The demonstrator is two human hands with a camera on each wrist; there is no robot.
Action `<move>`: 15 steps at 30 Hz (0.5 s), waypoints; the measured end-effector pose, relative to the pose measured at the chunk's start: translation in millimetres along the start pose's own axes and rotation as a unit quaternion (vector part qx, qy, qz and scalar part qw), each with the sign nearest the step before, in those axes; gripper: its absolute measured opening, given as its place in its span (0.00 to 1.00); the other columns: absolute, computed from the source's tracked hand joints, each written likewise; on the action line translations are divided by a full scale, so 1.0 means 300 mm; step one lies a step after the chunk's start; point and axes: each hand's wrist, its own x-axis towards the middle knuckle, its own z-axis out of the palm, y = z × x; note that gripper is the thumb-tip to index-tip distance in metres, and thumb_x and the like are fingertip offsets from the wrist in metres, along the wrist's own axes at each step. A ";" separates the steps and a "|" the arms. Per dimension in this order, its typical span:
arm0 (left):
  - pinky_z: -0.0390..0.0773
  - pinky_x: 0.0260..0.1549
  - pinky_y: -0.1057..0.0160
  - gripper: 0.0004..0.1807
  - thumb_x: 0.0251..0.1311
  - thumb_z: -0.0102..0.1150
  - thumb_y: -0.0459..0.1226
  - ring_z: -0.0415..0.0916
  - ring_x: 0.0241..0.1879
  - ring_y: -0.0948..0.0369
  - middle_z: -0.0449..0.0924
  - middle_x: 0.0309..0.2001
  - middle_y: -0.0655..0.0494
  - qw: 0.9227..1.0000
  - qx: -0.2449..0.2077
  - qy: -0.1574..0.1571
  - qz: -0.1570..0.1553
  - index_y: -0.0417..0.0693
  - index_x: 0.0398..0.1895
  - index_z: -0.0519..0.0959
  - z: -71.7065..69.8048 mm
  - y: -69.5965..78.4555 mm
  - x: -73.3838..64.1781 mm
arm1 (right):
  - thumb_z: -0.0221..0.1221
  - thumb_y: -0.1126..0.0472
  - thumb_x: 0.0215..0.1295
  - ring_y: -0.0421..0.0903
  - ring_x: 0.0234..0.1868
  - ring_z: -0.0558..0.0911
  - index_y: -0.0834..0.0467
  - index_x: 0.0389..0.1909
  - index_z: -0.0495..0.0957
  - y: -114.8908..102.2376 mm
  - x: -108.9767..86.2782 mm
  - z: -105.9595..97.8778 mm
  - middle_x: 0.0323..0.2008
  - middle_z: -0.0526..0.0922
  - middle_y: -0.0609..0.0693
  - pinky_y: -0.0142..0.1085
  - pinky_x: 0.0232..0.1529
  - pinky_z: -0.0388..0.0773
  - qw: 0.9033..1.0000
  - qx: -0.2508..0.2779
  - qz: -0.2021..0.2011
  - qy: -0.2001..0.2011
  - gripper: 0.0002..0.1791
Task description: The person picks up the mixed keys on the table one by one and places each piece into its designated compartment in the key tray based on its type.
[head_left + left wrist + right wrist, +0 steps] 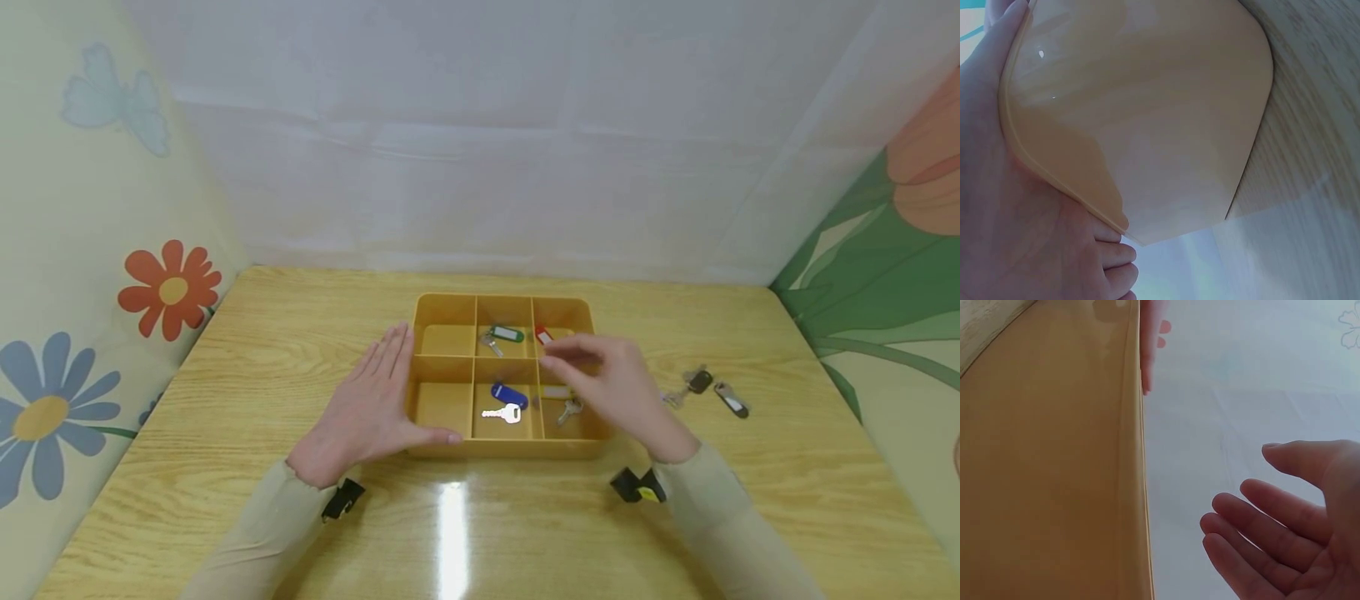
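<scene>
A yellow tray [510, 450] with six compartments stands on the table. My left hand [367, 408] lies along its left side, fingers straight and thumb over the front rim; the left wrist view shows the palm against the tray wall [1166, 125]. Above the right compartments hovers my right hand [618, 383], fingers slightly bent; the right wrist view shows nothing in it. Inside the tray are a green key tag [507, 333], a red key tag [543, 334] partly hidden by the fingers, a blue key tag [510, 395] with a bright key [504, 413], and a yellow key tag [557, 392].
Right of the tray, a key with a black head [701, 382] and a key with a black tag [732, 401] lie on the wooden table [795, 467]. A white cloth [510, 183] hangs behind, and flower-patterned panels [75, 250] flank both sides.
</scene>
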 end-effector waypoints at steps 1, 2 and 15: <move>0.38 0.76 0.50 0.81 0.38 0.45 0.87 0.28 0.79 0.49 0.27 0.80 0.41 1.000 -0.001 -0.001 -0.001 0.39 0.80 0.27 0.000 0.000 0.000 | 0.69 0.55 0.67 0.40 0.38 0.87 0.58 0.47 0.88 0.002 0.000 -0.003 0.41 0.89 0.43 0.39 0.40 0.87 1.000 -0.001 0.000 0.001 0.13; 0.38 0.76 0.50 0.81 0.38 0.44 0.87 0.27 0.79 0.49 0.26 0.80 0.41 1.000 -0.001 -0.002 -0.001 0.39 0.80 0.27 0.000 0.000 0.000 | 0.69 0.55 0.67 0.40 0.38 0.87 0.57 0.46 0.88 0.003 0.000 -0.005 0.41 0.89 0.43 0.39 0.40 0.87 1.000 -0.003 -0.001 0.002 0.12; 0.39 0.76 0.50 0.82 0.39 0.45 0.87 0.28 0.79 0.48 0.27 0.80 0.40 1.000 0.002 -0.002 0.003 0.38 0.80 0.29 0.000 -0.001 0.003 | 0.67 0.51 0.69 0.42 0.41 0.87 0.53 0.48 0.88 0.004 -0.002 -0.040 0.42 0.89 0.42 0.40 0.44 0.86 1.000 -0.018 0.007 0.011 0.13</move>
